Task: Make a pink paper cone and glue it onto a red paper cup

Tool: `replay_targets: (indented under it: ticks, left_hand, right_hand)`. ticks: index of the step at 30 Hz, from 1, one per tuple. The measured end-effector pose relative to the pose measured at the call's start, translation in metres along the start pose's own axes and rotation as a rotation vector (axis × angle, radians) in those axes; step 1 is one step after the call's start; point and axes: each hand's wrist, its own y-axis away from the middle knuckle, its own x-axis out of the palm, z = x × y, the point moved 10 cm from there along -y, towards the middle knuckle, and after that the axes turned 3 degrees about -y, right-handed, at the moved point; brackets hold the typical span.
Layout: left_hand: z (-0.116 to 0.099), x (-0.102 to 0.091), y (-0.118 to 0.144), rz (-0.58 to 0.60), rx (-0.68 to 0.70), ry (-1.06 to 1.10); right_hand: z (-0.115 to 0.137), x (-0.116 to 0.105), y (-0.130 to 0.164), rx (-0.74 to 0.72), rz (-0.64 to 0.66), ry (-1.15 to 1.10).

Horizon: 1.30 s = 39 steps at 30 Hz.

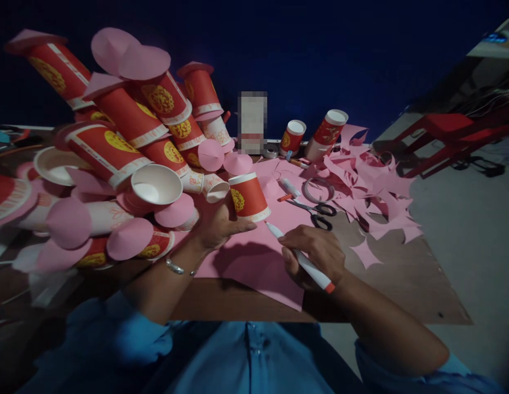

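Note:
My left hand [217, 224] holds a red paper cup [248, 197] with a gold emblem, mouth down on a pink paper sheet [258, 262]. My right hand [314, 254] grips a white marker [298, 254] with an orange end; its tip rests on the sheet right beside the cup's rim. A bracelet circles my left wrist.
A big heap of red cups capped with pink paper discs [127, 153] fills the left. Scissors [316, 210], a tape roll [318, 190], a glue stick [288, 187] and pink paper scraps [369, 191] lie behind my hands. Two upright cups [316, 134] stand at the back. Red stool [447, 134] at right.

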Motion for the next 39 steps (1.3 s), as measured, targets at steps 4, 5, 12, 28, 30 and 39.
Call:
replay_targets:
  ticks: [4,5,12,28,30,39]
  left_hand:
    - [-0.003,0.007,0.001,0.034,-0.041,0.112]
    - [-0.003,0.009,0.001,0.046,-0.044,0.142]
    - [0.002,0.004,0.002,0.043,-0.062,0.212]
    - [0.005,0.006,0.002,0.046,-0.095,0.143]
    - [0.001,0.007,0.001,0.052,-0.077,0.138]
    - [0.002,0.01,0.002,0.071,-0.066,0.088]
  right_hand:
    - [-0.001,-0.001,0.0,-0.005,-0.026,0.001]
    - [-0.001,-0.001,0.0,-0.005,-0.029,0.003]
    - [-0.002,0.001,0.001,0.001,-0.003,0.021]
    - [0.002,0.006,0.001,-0.033,0.056,-0.028]
    - [0.002,0.007,0.001,-0.039,0.06,-0.035]
    - [0.002,0.011,0.0,-0.049,0.083,-0.048]
